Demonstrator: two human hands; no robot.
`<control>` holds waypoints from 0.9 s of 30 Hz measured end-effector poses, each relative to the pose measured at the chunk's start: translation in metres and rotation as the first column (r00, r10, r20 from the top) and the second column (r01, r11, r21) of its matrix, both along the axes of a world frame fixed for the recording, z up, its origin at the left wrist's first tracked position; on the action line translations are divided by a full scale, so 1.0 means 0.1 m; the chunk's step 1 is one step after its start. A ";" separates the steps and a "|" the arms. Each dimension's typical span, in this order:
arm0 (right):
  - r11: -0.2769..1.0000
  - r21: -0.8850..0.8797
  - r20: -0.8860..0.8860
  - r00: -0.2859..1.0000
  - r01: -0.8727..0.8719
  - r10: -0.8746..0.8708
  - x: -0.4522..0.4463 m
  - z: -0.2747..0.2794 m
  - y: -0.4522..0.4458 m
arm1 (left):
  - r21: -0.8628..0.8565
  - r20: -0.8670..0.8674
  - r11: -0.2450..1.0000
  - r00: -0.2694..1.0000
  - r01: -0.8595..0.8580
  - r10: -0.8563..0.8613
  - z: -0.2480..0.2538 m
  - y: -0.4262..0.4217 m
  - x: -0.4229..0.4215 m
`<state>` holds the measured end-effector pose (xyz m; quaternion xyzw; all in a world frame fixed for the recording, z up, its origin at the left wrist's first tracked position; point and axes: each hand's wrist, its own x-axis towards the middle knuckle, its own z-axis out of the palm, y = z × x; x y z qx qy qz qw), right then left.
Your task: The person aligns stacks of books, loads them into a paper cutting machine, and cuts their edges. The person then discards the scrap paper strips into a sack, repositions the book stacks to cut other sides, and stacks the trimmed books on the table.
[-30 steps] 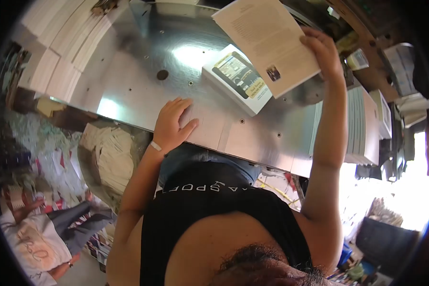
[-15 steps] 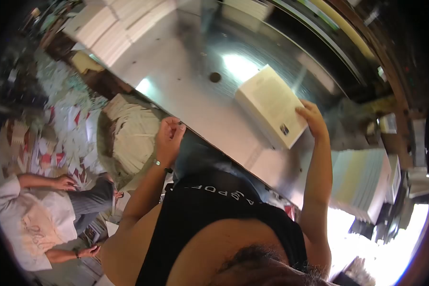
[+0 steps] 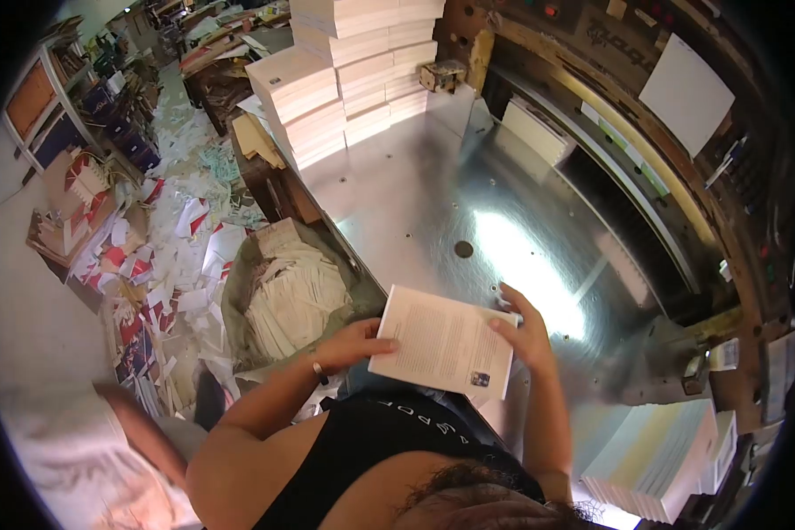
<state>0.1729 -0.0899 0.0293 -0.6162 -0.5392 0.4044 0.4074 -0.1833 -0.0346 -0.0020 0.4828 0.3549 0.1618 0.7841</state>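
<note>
A pale book is held between my two hands in front of my torso, near the front edge of the metal table. Lines of print and a small dark picture show on its upward face. My left hand grips the left edge, thumb on top. At the right edge, my right hand holds the book with its thumb on the face and the index finger stretched out. The fingers under the book are hidden, and its thickness does not show from here.
Tall book stacks stand at the table's far left. Another stack is at the right. A sack of paper strips sits below the table edge. Paper scraps cover the floor. A person is at the lower left.
The book has come off the table towards my body. My left hand, which was apart from it, now holds its left edge. The view has turned, and the person appears closer.
</note>
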 end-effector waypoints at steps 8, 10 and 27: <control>0.947 0.051 -0.275 0.916 0.318 -0.293 -0.09 0.31 -0.97 | 0.600 0.106 0.784 0.956 0.158 -0.273 0.29 0.25 0.36; 0.880 0.256 -0.203 0.912 0.400 -0.356 -0.14 0.55 -1.11 | 0.763 0.066 0.631 0.956 0.136 -0.286 0.45 0.32 0.53; 0.810 0.136 -0.104 0.822 0.570 -0.560 -0.18 -0.36 -1.73 | 0.624 0.050 0.690 0.862 0.367 -0.504 -0.10 0.44 1.38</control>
